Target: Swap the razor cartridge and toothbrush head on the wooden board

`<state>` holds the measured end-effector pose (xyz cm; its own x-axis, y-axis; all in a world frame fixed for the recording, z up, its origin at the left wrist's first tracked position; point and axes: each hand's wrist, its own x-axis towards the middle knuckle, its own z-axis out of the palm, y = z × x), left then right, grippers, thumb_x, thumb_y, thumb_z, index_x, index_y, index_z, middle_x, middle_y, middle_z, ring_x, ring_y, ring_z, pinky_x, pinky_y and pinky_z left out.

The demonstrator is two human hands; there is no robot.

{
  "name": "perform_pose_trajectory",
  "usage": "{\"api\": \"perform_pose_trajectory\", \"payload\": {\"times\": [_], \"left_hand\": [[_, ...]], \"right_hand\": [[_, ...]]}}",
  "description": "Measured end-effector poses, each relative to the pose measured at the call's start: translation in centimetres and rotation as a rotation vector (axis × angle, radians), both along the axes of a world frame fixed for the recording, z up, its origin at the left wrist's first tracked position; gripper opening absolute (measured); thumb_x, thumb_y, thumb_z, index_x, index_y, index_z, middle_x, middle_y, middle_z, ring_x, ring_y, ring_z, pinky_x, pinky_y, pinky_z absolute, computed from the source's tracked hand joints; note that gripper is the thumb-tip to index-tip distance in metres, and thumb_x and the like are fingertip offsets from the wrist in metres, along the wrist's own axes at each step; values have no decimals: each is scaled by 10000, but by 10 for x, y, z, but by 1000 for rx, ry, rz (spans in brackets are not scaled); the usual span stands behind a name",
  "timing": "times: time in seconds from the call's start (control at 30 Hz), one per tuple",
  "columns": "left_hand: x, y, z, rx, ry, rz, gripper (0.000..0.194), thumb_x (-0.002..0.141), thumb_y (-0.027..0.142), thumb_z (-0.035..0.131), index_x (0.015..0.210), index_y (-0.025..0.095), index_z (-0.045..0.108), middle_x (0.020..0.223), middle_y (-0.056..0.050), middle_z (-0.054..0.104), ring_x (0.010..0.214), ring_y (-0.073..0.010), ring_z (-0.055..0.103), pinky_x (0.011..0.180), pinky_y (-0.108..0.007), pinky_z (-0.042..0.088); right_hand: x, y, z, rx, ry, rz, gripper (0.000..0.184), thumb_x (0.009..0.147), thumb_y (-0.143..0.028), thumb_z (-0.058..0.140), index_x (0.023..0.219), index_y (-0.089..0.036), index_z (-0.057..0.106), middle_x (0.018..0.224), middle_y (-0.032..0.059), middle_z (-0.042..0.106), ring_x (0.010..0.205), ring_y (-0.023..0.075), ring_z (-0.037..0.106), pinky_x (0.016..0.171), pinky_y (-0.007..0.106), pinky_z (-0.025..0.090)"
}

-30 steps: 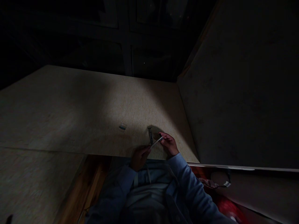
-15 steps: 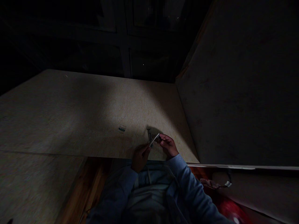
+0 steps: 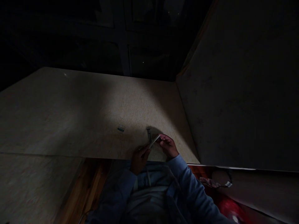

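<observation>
Between my left hand [image 3: 139, 158] and my right hand [image 3: 168, 146] is a thin, flat, pale piece [image 3: 154, 141], seen nearly edge-on and slanting up to the right. The fingers of my left hand pinch its lower end. My right fingers are closed at its upper end. Just behind the piece, a T-shaped razor [image 3: 149, 133] lies on the table [image 3: 93, 121], its lower handle partly hidden by the piece and my left hand. To the left lies a small dark, flat item [image 3: 121, 129] with a paler edge; its kind is too dim to tell.
A large pale panel [image 3: 238, 93] rises along the table's right side. Dark framed panes [image 3: 149, 59] stand beyond the far edge. Below right are a red object [image 3: 232, 210] and a cord with a white tag [image 3: 228, 184]. Wooden boards [image 3: 91, 186] show below left.
The pale piece has turned slightly in my fingers, and the dark part beside its upper end shows less. The view has shifted a little. The razor and small item stay put.
</observation>
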<state>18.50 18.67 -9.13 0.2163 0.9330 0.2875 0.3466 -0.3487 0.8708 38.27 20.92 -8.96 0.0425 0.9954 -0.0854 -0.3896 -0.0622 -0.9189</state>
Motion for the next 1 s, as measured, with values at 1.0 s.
{"api": "perform_pose_trajectory", "payload": {"times": [1.0], "left_hand": [[1,0,5,-24,-29,55,323,969,343,556,1165,187,760,1004,-103,775,915,-205,719,877,-314,559]], "right_hand": [[4,0,-4,51,-42,29,519,638,-464,904,1078,-233,755,959,66,749,799,212,679,750,366,546]]}}
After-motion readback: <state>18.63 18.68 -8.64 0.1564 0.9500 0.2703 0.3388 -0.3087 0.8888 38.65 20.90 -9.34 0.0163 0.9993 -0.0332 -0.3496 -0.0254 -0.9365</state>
